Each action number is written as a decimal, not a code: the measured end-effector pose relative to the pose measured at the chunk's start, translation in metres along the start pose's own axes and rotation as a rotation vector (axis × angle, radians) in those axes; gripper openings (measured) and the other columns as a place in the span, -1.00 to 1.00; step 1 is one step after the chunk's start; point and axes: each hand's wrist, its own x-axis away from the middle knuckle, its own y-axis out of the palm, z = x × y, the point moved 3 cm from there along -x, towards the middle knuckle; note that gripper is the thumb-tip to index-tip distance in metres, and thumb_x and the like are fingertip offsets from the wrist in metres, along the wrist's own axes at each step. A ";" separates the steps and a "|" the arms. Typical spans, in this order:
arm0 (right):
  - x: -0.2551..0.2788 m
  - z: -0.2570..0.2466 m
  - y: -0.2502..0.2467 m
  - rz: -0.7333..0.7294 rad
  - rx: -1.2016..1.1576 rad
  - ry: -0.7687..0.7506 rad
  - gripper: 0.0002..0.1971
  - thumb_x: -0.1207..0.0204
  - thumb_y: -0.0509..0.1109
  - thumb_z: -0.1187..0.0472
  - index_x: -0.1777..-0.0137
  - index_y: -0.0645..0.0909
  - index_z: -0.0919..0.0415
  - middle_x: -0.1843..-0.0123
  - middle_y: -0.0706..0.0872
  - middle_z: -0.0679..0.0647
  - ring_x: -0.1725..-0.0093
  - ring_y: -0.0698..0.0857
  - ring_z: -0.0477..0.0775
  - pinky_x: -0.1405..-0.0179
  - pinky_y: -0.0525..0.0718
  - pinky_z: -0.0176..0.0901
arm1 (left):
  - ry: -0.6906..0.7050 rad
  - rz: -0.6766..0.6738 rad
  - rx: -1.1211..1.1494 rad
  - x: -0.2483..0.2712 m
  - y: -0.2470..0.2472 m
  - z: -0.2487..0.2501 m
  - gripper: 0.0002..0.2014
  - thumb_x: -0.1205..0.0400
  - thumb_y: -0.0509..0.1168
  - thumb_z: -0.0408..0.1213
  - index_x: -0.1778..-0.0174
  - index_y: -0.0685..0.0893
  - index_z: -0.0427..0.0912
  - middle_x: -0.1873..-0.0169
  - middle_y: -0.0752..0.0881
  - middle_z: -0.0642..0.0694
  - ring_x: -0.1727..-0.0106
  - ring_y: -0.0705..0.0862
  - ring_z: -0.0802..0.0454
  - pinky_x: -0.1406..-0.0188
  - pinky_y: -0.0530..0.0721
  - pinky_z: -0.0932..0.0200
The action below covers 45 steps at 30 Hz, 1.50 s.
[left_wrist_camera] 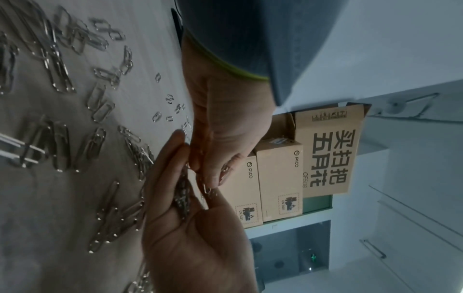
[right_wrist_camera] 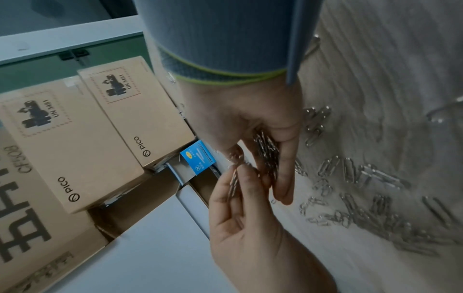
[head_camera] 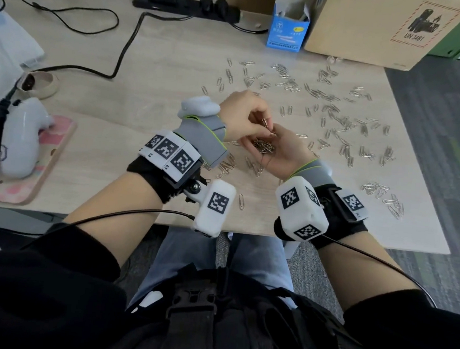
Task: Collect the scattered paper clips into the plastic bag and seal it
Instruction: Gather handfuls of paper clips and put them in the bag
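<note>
Several silver paper clips [head_camera: 335, 119] lie scattered over the right half of the wooden table [head_camera: 154, 66]. My right hand [head_camera: 277, 150] is held palm up just above the table, cupped round a small pile of clips [head_camera: 264, 147]. In the right wrist view the same pile [right_wrist_camera: 267, 152] lies against my curled fingers. My left hand [head_camera: 267, 125] hovers right over that palm and pinches a few clips [left_wrist_camera: 208, 188] between thumb and fingers. No plastic bag shows plainly in any view.
A small blue box [head_camera: 286, 33] and a large cardboard box [head_camera: 372, 28] stand at the table's back. A power strip [head_camera: 187, 5] and black cables lie at the back left. A white controller [head_camera: 22, 141] rests on a pink pad at the left edge.
</note>
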 end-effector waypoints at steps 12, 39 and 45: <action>0.000 -0.015 -0.019 0.126 -0.151 -0.053 -0.58 -0.68 0.09 0.34 0.34 0.62 0.49 0.41 0.71 0.33 0.48 0.76 0.22 0.45 0.77 -0.22 | -0.092 0.111 -0.014 -0.005 -0.001 -0.016 -0.72 -0.56 0.25 -0.40 -0.17 0.70 -0.16 -0.17 0.69 -0.12 -0.22 0.66 -0.06 0.04 0.52 0.50; 0.035 -0.018 -0.057 0.183 -0.178 -0.155 -0.72 -0.66 0.13 0.35 0.23 0.57 0.45 0.43 0.74 0.30 0.44 0.78 0.19 0.34 0.79 -0.24 | -0.153 -0.019 -0.382 0.009 0.048 -0.013 -0.83 -0.48 0.42 -0.26 0.03 0.71 -0.18 -0.06 0.65 -0.15 -0.07 0.62 -0.12 0.05 0.43 0.15; 0.033 -0.021 -0.057 0.192 -0.177 -0.167 -0.73 -0.64 0.14 0.37 0.22 0.57 0.46 0.40 0.74 0.31 0.43 0.78 0.20 0.36 0.79 -0.24 | -0.167 0.018 -0.354 0.002 0.040 -0.017 -0.83 -0.50 0.41 -0.31 0.02 0.73 -0.24 -0.05 0.71 -0.17 -0.06 0.65 -0.09 0.13 0.36 0.28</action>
